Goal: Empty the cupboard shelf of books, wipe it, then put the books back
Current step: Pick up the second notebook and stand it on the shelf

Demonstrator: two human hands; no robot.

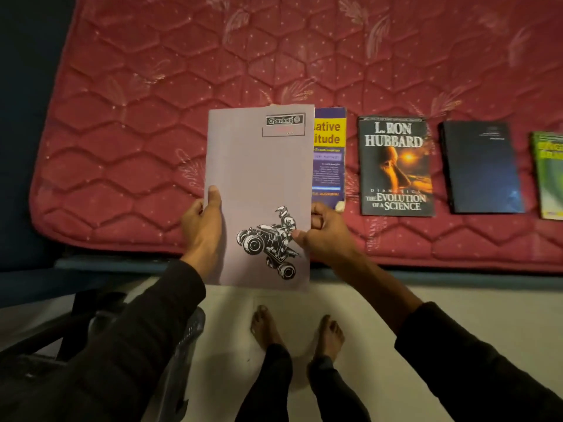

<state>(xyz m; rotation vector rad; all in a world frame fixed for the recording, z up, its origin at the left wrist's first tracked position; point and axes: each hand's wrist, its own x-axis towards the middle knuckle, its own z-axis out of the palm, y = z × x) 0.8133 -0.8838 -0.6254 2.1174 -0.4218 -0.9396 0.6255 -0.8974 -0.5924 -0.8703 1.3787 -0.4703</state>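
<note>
While gripped—notebook [259,190] above mattress [152,102]

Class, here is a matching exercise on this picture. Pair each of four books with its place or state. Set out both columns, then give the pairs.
Things:
1. grey notebook
2. yellow and blue book
3. Hubbard book
4. green book

States:
A. cut off by the picture's right edge
B. held by the left hand and the right hand
C. partly hidden behind the notebook
D. lying in full view on the red mattress

Pairs: 1-B, 2-C, 3-D, 4-A
</note>
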